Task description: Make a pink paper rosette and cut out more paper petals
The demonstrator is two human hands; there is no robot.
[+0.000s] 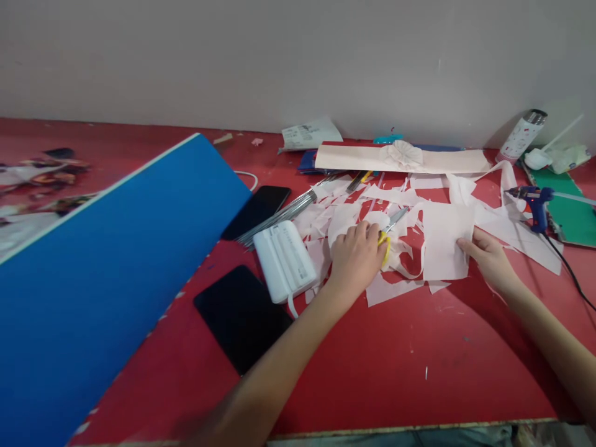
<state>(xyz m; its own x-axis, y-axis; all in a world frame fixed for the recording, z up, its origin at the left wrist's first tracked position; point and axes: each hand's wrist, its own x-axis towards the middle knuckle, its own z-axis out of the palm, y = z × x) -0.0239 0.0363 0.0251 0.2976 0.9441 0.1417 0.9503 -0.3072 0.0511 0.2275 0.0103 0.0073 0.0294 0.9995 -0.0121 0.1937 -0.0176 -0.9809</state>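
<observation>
My left hand (354, 256) is closed over the yellow handle of a pair of scissors (395, 222), whose blades point up and to the right. Under and around that hand lie pale pink scraps of paper or thin cloth (344, 220); I cannot tell which material. My right hand (488, 257) pinches the right edge of a pale, nearly rectangular sheet (444, 242), thumb on top and fingers behind. Beyond it, a strip with a ruffled flower (403, 155) lies on a long cream band (349, 158).
On the red table (395, 372), a blue board (116, 267) slants across the left. Nearby are a black tablet (242, 316), a phone (256, 211), a white box-like device (285, 261) and thin metal rods (284, 214). A corded blue glue gun (537, 205) and a tumbler (521, 136) stand right.
</observation>
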